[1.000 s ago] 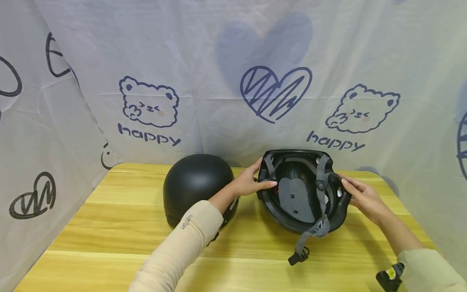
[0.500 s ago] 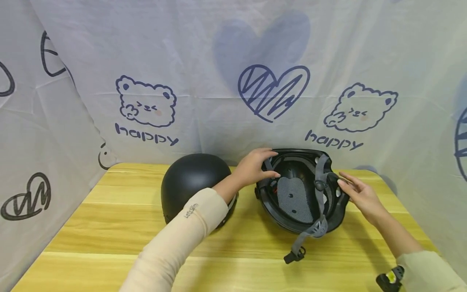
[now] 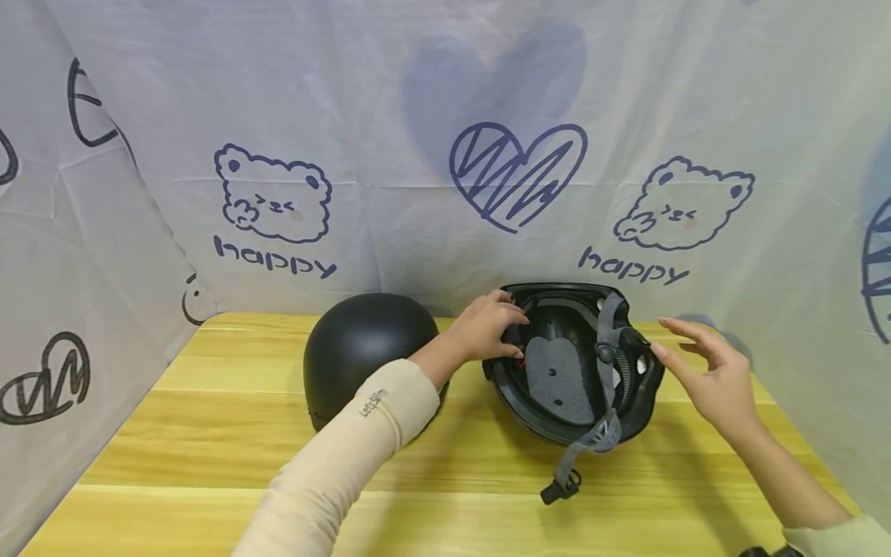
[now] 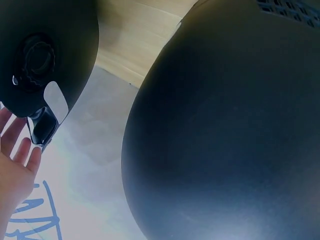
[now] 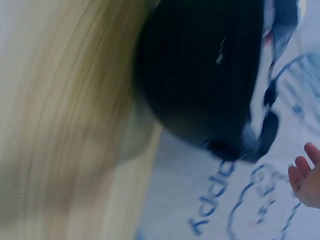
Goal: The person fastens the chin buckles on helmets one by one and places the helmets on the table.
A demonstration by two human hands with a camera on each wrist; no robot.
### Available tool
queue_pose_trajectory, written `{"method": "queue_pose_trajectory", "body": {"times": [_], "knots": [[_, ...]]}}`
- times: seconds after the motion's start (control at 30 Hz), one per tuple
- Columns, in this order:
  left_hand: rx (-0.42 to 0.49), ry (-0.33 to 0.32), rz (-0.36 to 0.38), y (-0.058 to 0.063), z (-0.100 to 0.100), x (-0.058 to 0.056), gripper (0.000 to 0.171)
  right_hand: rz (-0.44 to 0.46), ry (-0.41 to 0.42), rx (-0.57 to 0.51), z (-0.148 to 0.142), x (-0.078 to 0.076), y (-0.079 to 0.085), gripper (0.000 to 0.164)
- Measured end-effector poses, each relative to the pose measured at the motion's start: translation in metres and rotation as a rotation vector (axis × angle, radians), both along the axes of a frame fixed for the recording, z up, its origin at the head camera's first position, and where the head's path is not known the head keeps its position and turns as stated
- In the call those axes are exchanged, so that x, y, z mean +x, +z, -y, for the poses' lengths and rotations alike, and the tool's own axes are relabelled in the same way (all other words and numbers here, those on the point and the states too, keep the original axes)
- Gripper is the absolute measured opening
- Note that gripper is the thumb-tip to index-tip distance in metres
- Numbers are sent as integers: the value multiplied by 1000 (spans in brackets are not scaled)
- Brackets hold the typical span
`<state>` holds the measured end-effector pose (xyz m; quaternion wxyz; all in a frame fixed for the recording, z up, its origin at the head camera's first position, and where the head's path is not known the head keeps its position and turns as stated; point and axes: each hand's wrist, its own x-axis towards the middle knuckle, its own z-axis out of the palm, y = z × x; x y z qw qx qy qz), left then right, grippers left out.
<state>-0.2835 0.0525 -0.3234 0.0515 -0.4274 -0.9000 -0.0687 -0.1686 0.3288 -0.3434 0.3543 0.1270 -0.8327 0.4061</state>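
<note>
A black helmet (image 3: pixel 532 414) lies tipped with its inside facing me, right of the table's middle. Grey padding (image 3: pixel 560 383) and a grey chin strap (image 3: pixel 588 445) show; the strap's black buckle (image 3: pixel 560 489) dangles over the front. My left hand (image 3: pixel 480 329) is at its left rim, thumb and fingers loosely bent and apart. In the left wrist view, that hand's fingers (image 4: pixel 22 150) reach the rim beneath a round dial (image 4: pixel 37 62). My right hand (image 3: pixel 724 379) is just off the helmet's right side, fingers spread and holding nothing; the blurred right wrist view shows a gap there too.
A second black helmet (image 3: pixel 369 348) sits dome up on the wooden table (image 3: pixel 174 449), partly behind my left forearm. A white printed cloth (image 3: pixel 418 232) hangs along the back and both sides. A dark object (image 3: pixel 769 552) shows at the bottom right edge.
My right hand has let go of the helmet's rim and drawn off to the right. My left hand has shifted its fingers along the left rim. The helmet stays nearly in place.
</note>
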Motion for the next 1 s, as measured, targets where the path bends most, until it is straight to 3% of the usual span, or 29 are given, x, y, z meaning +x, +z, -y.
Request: {"method": "queue_pose_trajectory", "body": {"times": [0.1,0.2,0.4,0.5,0.67,0.8,1.0], "knots": [[-27,19,-7,-1,-1,0,48,-65,68,84,13,12,6,45],[-59,33,-11,-2,-2,-1,49,-151,171,183,26,21,8,35],[-117,44,-29,-1,-4,-3,51,-418,373,332,59,32,5,44],[-128,44,-32,0,-5,-3,52,-578,415,390,76,39,5,38],[-148,46,-34,0,-7,-4,52,-791,416,453,96,50,5,33],[-157,43,-34,0,-8,-5,51,-851,445,519,100,55,-1,30],[-173,36,-71,-2,-5,-6,48,-830,532,564,104,60,-15,26]]}}
